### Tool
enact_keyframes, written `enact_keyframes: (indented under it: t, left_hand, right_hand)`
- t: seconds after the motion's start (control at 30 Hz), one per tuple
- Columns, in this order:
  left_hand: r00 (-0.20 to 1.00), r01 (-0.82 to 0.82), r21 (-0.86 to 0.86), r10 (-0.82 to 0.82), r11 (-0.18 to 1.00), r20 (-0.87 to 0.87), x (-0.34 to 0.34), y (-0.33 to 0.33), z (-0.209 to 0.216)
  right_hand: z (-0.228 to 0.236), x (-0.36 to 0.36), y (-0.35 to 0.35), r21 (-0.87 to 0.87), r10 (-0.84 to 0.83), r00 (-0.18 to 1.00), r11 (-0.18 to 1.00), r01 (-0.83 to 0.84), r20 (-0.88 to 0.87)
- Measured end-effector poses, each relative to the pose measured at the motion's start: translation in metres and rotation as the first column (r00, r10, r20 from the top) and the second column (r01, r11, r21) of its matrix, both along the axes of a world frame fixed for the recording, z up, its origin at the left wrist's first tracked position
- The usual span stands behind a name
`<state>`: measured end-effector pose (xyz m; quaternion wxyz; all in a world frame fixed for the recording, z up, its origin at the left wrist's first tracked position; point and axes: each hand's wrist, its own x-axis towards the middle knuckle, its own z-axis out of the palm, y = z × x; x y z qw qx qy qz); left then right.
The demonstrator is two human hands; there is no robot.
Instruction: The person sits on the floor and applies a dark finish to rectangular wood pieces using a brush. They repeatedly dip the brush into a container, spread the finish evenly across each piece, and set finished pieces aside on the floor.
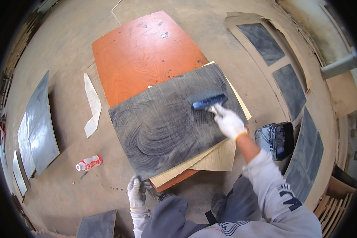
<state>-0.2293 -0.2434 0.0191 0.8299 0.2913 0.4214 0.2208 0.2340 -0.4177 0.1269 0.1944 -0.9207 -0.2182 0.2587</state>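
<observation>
In my gloved right hand point(230, 123) is the handle of a wide flat brush point(207, 102), its dark bristles blurred against a board point(158, 129). Dark grey coating with swirling stroke marks covers the board's upper face. At its near left corner, my gloved left hand point(137, 192) grips the edge, with the fingertips partly hidden. Pale bare boards point(216, 158) lie beneath it, slightly fanned out. Under the stack, an orange-brown wood-grained panel point(146, 51) with dark spots extends away from me. Right of the stack stands a paint-smeared black container point(281, 139).
A white and red bottle point(89, 163) lies on the floor at left, near a torn white strip point(92, 105). Dark coated panels point(261, 43) line the right side. Grey glossy panels point(39, 131) lean at far left, and another dark panel point(97, 225) lies near my left.
</observation>
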Motion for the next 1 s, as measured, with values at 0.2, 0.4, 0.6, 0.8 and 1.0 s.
enact_keyframes:
  t: [0.2,0.4,0.6,0.8,1.0]
  left_hand:
    - [1.0,-0.005,0.002,0.005,1.0,0.028,-0.012,0.002,-0.024]
    - [0.995,0.097,-0.023,-0.096,0.995,0.032,0.003,0.0,0.01]
    - [0.988,0.128,-0.054,-0.132,0.99,-0.081,0.001,-0.001,0.013]
    - [0.989,0.13,-0.075,-0.134,0.989,-0.059,0.001,0.0,0.01]
    - [0.981,0.184,-0.058,-0.188,0.981,-0.058,0.005,0.004,0.008]
  right_hand:
    - [-0.015,0.101,0.053,-0.034,0.15,0.984,0.989,-0.147,0.093]
    - [-0.009,0.152,0.076,-0.001,0.158,0.987,0.987,-0.158,0.021]
    - [-0.008,0.161,0.062,0.003,0.204,0.978,0.979,-0.204,0.039]
    - [-0.002,0.157,0.069,-0.033,0.224,0.972,0.974,-0.222,0.077]
    - [0.01,0.131,0.058,-0.038,0.2,0.978,0.979,-0.198,0.06]
